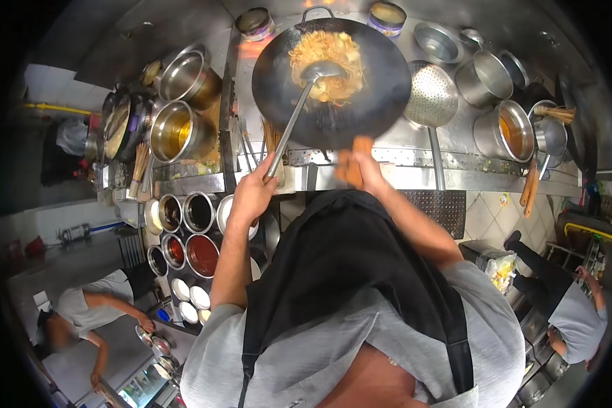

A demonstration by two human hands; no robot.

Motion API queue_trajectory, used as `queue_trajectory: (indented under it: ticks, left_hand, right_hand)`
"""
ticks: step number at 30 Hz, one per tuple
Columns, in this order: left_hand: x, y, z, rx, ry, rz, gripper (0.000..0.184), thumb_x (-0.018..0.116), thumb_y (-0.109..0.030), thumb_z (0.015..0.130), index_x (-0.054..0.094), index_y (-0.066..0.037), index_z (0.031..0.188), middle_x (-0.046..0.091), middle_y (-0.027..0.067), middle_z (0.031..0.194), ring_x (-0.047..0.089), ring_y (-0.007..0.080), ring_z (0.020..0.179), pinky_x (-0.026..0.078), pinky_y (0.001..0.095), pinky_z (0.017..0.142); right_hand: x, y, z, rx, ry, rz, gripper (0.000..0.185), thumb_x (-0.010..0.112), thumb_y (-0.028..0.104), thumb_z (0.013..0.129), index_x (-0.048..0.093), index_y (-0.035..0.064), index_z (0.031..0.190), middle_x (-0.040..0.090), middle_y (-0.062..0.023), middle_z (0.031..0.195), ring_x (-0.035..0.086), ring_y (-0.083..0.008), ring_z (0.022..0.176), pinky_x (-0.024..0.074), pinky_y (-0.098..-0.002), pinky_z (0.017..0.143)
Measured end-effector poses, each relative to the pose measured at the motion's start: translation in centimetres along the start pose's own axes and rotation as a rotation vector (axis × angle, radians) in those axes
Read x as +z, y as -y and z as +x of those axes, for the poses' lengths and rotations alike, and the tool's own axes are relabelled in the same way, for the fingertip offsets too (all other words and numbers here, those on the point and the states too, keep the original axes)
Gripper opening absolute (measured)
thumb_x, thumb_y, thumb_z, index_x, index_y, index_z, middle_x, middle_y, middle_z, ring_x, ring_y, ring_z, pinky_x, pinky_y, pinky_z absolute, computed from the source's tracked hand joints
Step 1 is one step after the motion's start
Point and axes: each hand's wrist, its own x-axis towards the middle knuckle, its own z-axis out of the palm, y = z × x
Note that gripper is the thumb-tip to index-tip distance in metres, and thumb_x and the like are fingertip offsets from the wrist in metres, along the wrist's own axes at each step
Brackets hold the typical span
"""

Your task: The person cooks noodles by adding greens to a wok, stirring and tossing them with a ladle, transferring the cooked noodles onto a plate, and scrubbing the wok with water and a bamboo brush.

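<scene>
A large black wok [272, 88] sits on the stove with noodles [323, 51] in it. My left hand [253, 194] is closed around the long handle of a ladle [298, 112], whose bowl rests on the noodles. At the near rim of the wok, my right hand [370, 173] is closed on an orange-brown cloth [351, 166], blurred by motion. Whether a wok handle lies under the cloth is hidden. A perforated strainer [432, 94] lies right of the wok, its handle pointing towards me.
Metal pots [173, 132] stand at left, one with yellow liquid; another pot [503, 129] stands at right. Sauce containers [202, 255] are beside my left arm. Two tins [255, 24] flank the wok's far side. One person [105, 306] works at left, another [578, 316] at right.
</scene>
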Motion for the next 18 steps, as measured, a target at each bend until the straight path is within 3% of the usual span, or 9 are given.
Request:
queue_trajectory:
  ticks: [2,3,5,7,11,12,13,15,18]
  left_hand:
    - [0.0,0.8,-1.3,0.092,-0.088,-0.119,0.059,0.071,-0.017,0.093,0.054,-0.015,0.149,0.069,0.0286,0.116,0.065,0.0432,0.114,0.053,0.0419,0.091]
    - [-1.8,-0.4,-2.6,-0.049,-0.022,-0.042,0.06,0.071,-0.013,0.093,0.055,-0.015,0.15,0.073,0.0222,0.093,0.075,0.0363,0.088,0.055,0.0386,0.079]
    - [-5.3,-1.8,-4.8,-0.106,0.059,-0.067,0.061,0.07,-0.009,0.092,0.054,-0.016,0.151,0.059,0.012,0.069,0.061,0.0195,0.059,0.051,0.0338,0.065]
    - [-7.9,-2.6,-6.3,-0.153,0.133,-0.093,0.062,0.071,-0.007,0.092,0.055,-0.016,0.151,0.043,0.0067,0.065,0.043,0.0112,0.055,0.046,0.0306,0.057]
    - [-6.5,-2.4,-4.4,-0.1,0.161,0.007,0.06,0.073,-0.013,0.092,0.056,-0.015,0.15,0.067,0.0142,0.077,0.061,0.0224,0.066,0.052,0.036,0.07]
    - [-5.0,-2.0,-3.8,-0.054,0.127,0.01,0.059,0.073,-0.014,0.092,0.056,-0.016,0.149,0.069,0.0192,0.087,0.066,0.0306,0.078,0.053,0.0388,0.077]
    - [-3.5,-1.7,-3.1,-0.007,0.092,0.015,0.059,0.073,-0.016,0.092,0.056,-0.016,0.148,0.072,0.0241,0.098,0.072,0.0388,0.09,0.055,0.0416,0.083]
    - [-1.4,-2.0,-2.3,0.004,0.029,0.085,0.059,0.073,-0.016,0.092,0.056,-0.017,0.148,0.072,0.0262,0.102,0.071,0.0437,0.098,0.055,0.0434,0.086]
    - [-1.5,-1.9,-4.3,-0.011,-0.019,-0.035,0.06,0.075,-0.015,0.091,0.057,-0.019,0.148,0.072,0.0258,0.099,0.071,0.0428,0.094,0.055,0.0426,0.085]
  right_hand:
    - [-3.3,-2.4,-0.5,-0.004,0.08,-0.031,0.04,0.058,0.018,0.091,0.057,-0.0003,0.127,0.065,-0.0156,0.117,0.069,-0.0334,0.099,0.0597,-0.0467,0.084]
    - [-3.1,-2.0,-1.3,0.013,0.075,0.013,0.041,0.058,0.018,0.091,0.056,0.0002,0.128,0.065,-0.0151,0.117,0.069,-0.0334,0.099,0.0594,-0.047,0.086]
    - [-1.3,1.0,-1.7,0.106,0.066,0.042,0.041,0.057,0.018,0.092,0.056,0.0012,0.129,0.066,-0.0135,0.118,0.068,-0.0333,0.096,0.0588,-0.0468,0.087]
    - [2.9,4.6,0.3,0.09,-0.089,0.101,0.037,0.056,0.02,0.093,0.059,-0.0031,0.122,0.067,-0.0156,0.109,0.07,-0.0335,0.088,0.0609,-0.0436,0.077]
    - [4.8,5.4,5.5,0.026,-0.06,0.155,0.037,0.053,0.016,0.095,0.061,-0.0103,0.119,0.069,-0.0198,0.107,0.071,-0.0339,0.093,0.0609,-0.0429,0.078]
    - [3.9,5.3,4.6,0.059,0.033,0.085,0.036,0.052,0.013,0.095,0.058,-0.0086,0.124,0.067,-0.0193,0.115,0.07,-0.0325,0.099,0.0599,-0.0438,0.082]
    - [3.4,4.4,3.0,0.018,-0.009,0.051,0.034,0.052,0.016,0.097,0.059,-0.0075,0.121,0.067,-0.0198,0.113,0.07,-0.0338,0.097,0.0603,-0.0465,0.083]
    - [0.8,1.0,-0.6,0.019,0.006,0.031,0.033,0.053,0.019,0.097,0.059,-0.0052,0.12,0.067,-0.0198,0.111,0.07,-0.035,0.096,0.061,-0.0499,0.082]
    - [-2.1,-1.0,-2.5,-0.036,0.062,0.021,0.036,0.055,0.019,0.095,0.058,-0.0036,0.124,0.067,-0.0188,0.109,0.07,-0.0353,0.097,0.0615,-0.0515,0.08]
